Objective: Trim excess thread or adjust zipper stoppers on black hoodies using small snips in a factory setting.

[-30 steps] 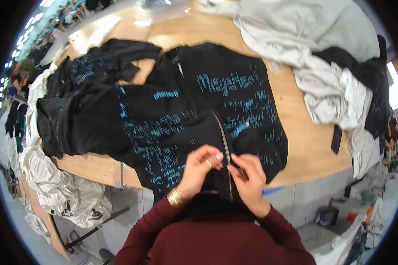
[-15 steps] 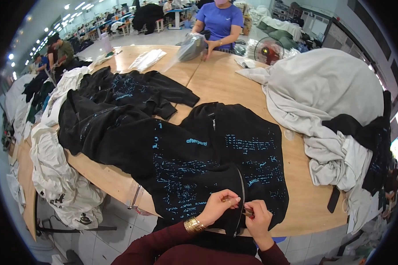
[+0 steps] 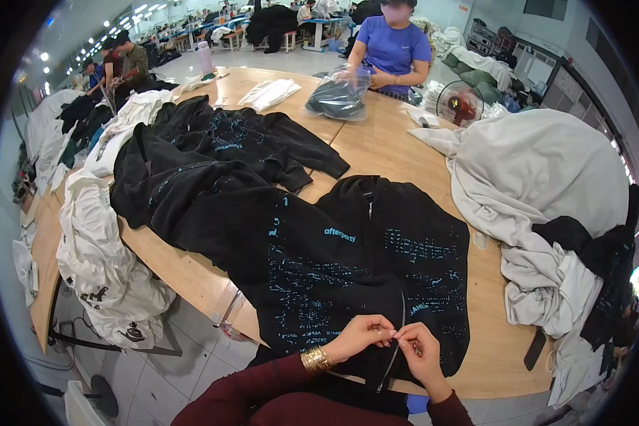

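A black zip-front sweatshirt (image 3: 337,248) with blue print lies spread in front of me, its hem over the table's near edge. Its metal zipper (image 3: 402,316) runs open toward me along the front edge. My left hand (image 3: 366,336), with gold bracelets at the wrist, pinches thumb and fingers together just left of the zipper. Fingertip to fingertip with it, my right hand (image 3: 422,349) is closed over the zipper edge, its fingers curled. Whatever is between the fingers of either hand is too small or hidden to make out.
More black printed sweatshirts (image 3: 220,142) lie at the left. White fabric (image 3: 106,263) hangs off the left edge. Pale grey cloth (image 3: 547,167) is heaped at the right, near a dark phone-like slab (image 3: 535,350). Across the wooden table (image 3: 369,145), a co-worker (image 3: 394,46) handles a clear bagged garment (image 3: 337,96).
My hands have come together until the fingertips meet; a small brownish object seen in my right hand is now hidden. My view has shifted. The co-worker's bag now lies flatter on the table.
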The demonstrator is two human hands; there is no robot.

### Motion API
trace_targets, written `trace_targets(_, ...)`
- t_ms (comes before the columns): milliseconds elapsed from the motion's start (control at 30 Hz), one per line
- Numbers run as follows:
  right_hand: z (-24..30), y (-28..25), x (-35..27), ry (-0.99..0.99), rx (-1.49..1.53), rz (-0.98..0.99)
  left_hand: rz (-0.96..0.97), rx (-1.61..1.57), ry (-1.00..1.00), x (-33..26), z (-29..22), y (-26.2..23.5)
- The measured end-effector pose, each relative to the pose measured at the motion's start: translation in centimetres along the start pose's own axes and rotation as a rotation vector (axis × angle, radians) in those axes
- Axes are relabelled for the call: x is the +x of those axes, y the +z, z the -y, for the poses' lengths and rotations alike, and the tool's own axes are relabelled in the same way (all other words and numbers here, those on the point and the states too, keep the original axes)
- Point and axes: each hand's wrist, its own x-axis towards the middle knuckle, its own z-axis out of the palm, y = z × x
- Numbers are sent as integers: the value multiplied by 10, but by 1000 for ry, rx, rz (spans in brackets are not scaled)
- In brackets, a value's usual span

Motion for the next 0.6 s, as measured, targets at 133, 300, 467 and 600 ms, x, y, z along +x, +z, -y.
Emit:
trace_targets(133, 4, -6, 5, 101, 133, 80, 11, 27, -29, 2, 2, -2)
trace_targets(300, 11, -8, 0, 159, 250, 109, -10, 70, -6, -3, 13, 3)
trace_targets(467, 5, -8, -11, 200, 307, 39, 3, 48, 11, -1, 21, 10)
trace_targets(600, 18, -1, -1, -60, -397, -106, -63, 125, 68, -3, 5, 7)
